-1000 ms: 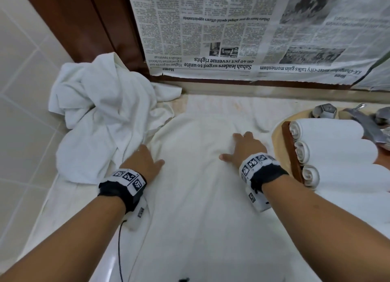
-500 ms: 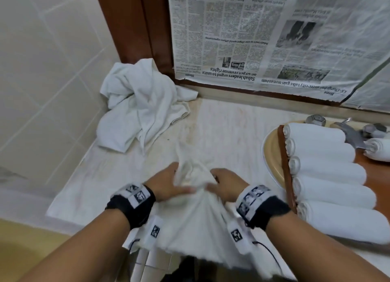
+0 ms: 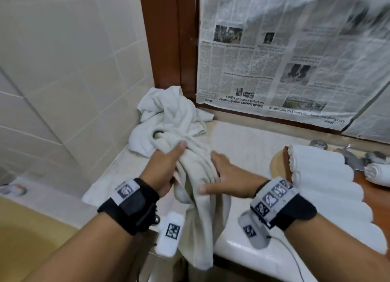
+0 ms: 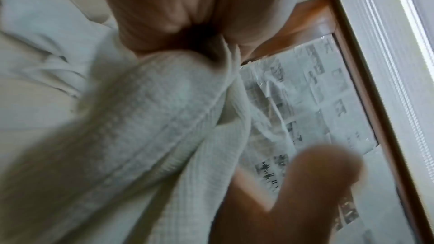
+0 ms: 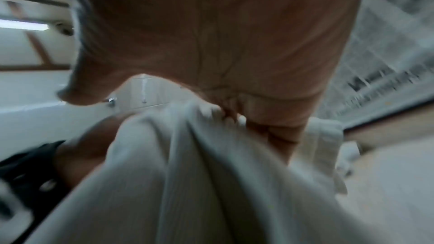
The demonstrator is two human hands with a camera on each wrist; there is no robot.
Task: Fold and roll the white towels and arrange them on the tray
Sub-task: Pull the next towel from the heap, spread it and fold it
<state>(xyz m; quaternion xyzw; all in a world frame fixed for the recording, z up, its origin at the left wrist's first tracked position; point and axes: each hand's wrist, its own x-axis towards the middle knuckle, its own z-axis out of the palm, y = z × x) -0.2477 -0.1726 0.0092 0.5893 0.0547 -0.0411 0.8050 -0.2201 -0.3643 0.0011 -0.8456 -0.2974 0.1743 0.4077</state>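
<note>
A bunched white towel (image 3: 200, 199) hangs off the counter's front edge, held up between both hands. My left hand (image 3: 166, 170) grips its upper part from the left, thumb along the cloth. My right hand (image 3: 223, 176) curls round it from the right. The left wrist view shows the ribbed white towel (image 4: 140, 136) running under my curled fingers (image 4: 169, 10). The right wrist view shows the white towel (image 5: 187, 173) gathered in folds below my palm. Several rolled towels (image 3: 322, 182) lie side by side on the wooden tray (image 3: 286, 165) at the right.
A crumpled heap of white towels (image 3: 166, 117) sits in the back left corner. A white cloth (image 3: 242, 142) covers the counter. A metal tap (image 3: 350, 158) and a small rolled towel (image 3: 377, 173) are at the far right. Newspaper (image 3: 285, 60) covers the wall behind.
Both hands lay flat on the spread towel a second ago. They then gathered it and now hold it bunched and lifted, with its lower end hanging over the counter edge.
</note>
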